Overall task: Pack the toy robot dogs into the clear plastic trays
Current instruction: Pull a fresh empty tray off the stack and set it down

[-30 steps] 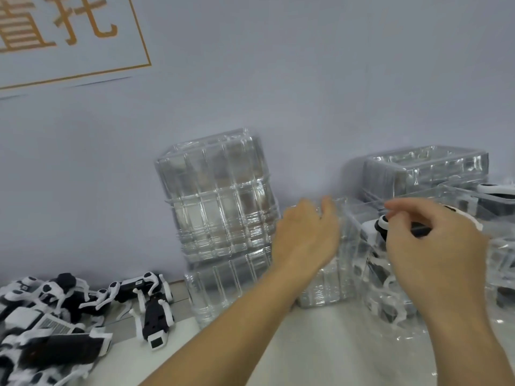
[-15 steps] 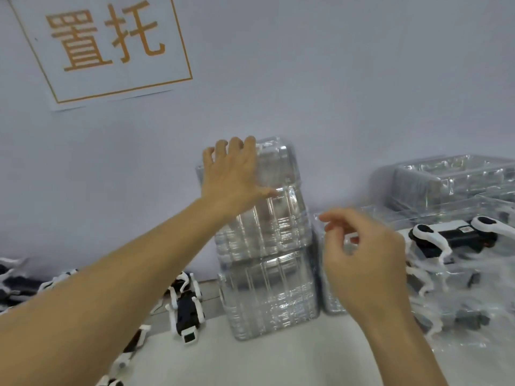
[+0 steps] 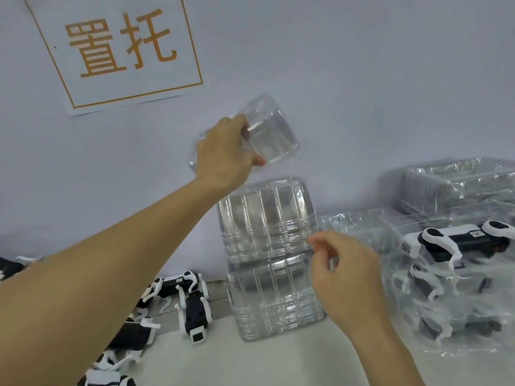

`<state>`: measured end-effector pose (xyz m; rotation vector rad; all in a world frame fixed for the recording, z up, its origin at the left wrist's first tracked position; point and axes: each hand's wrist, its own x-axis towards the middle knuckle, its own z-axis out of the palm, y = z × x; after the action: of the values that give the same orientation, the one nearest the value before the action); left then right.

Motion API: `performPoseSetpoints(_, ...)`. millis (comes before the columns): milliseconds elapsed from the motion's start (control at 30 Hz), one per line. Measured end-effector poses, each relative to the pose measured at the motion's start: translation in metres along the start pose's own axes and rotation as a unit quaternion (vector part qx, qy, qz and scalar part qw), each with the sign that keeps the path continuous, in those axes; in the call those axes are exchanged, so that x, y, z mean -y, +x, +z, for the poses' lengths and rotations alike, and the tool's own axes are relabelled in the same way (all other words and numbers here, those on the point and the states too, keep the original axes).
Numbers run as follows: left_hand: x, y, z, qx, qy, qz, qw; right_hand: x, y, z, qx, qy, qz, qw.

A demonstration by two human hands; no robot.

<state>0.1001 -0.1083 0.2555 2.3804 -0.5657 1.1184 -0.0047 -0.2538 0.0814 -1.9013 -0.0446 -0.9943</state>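
Observation:
My left hand (image 3: 224, 156) grips a single clear plastic tray (image 3: 269, 132) and holds it in the air, tilted, above a tall stack of empty clear trays (image 3: 269, 257) standing against the wall. My right hand (image 3: 344, 277) hovers at the stack's right side with fingers loosely curled; whether it touches the stack I cannot tell. Black-and-white toy robot dogs (image 3: 195, 310) lie loose on the table at the left. On the right, packed trays (image 3: 446, 291) hold dogs, one dog (image 3: 457, 242) lying on top.
A white sign with orange characters (image 3: 119, 48) hangs on the pale wall. More empty clear trays (image 3: 457, 185) are piled at the back right. The white tabletop (image 3: 278, 360) runs along the front.
My left hand left the tray at the right, reached to the top of the stack, and has lifted the top tray off it. My right hand drew back from the packed trays.

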Motion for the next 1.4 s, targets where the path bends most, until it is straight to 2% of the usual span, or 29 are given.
performPoseSetpoints(200, -0.015, -0.040, -0.030, -0.081, -0.135, -0.039, 0.987, 0.000, 0.000, 0.004, -0.001, 0.032, -0.005, 0.999)
performPoseSetpoints(433, -0.026, -0.145, -0.041, -0.178, -0.298, -0.083, 0.934, 0.026, -0.005, 0.007, 0.057, 0.190, -0.030, 0.980)
performPoseSetpoints(600, -0.016, -0.187, -0.028, -0.187, -0.365, -0.117, 0.905, 0.039, -0.010, 0.014, 0.091, 0.210, -0.082, 0.970)
performPoseSetpoints(833, 0.000, -0.202, -0.030, -0.207, -0.406, -0.136, 0.880, 0.044, -0.021, 0.025, 0.177, 0.221, -0.109, 0.953)
performPoseSetpoints(1033, 0.011, -0.205, -0.038, -0.181, -0.403, -0.154, 0.884, 0.063, -0.029, 0.037, 0.168, 0.225, -0.127, 0.951)
performPoseSetpoints(1233, 0.013, -0.201, -0.047, -0.165, -0.381, -0.170, 0.894, 0.067, -0.028, 0.040, 0.143, 0.322, -0.040, 0.935)
performPoseSetpoints(1400, 0.015, -0.200, -0.047, -0.159, -0.387, -0.211, 0.883, 0.068, -0.031, 0.042, 0.184, 0.366, 0.033, 0.912)
